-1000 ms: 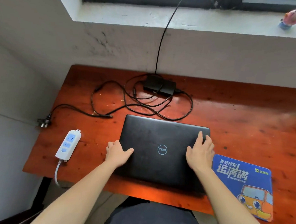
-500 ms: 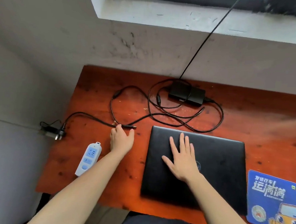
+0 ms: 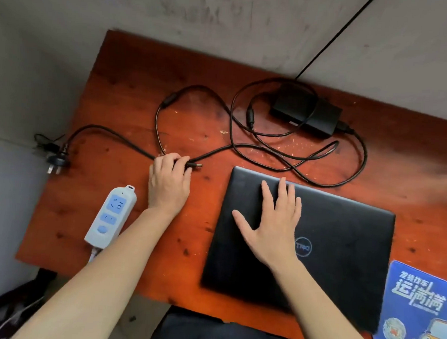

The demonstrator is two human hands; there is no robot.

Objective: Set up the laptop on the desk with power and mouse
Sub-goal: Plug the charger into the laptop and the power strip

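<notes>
Red-brown wooden desk (image 3: 133, 85): one closed black laptop (image 3: 342, 255) centre-right, with the right hand (image 3: 271, 230) flat on its lid, fingers spread. The left hand (image 3: 168, 184) now curls round the black charger barrel plug (image 3: 195, 165); half a second ago it was only reaching. Tangled cable loops lie round one black power brick (image 3: 307, 114). There is one white-blue power strip (image 3: 112, 216) and one blue mouse pad (image 3: 417, 312).

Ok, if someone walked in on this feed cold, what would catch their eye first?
The closed black laptop at centre-right of the red desk, with the right hand flat on its lid. Just left of it, the left hand grips the charger cable near its barrel tip, loops trailing back to the power brick.
</notes>
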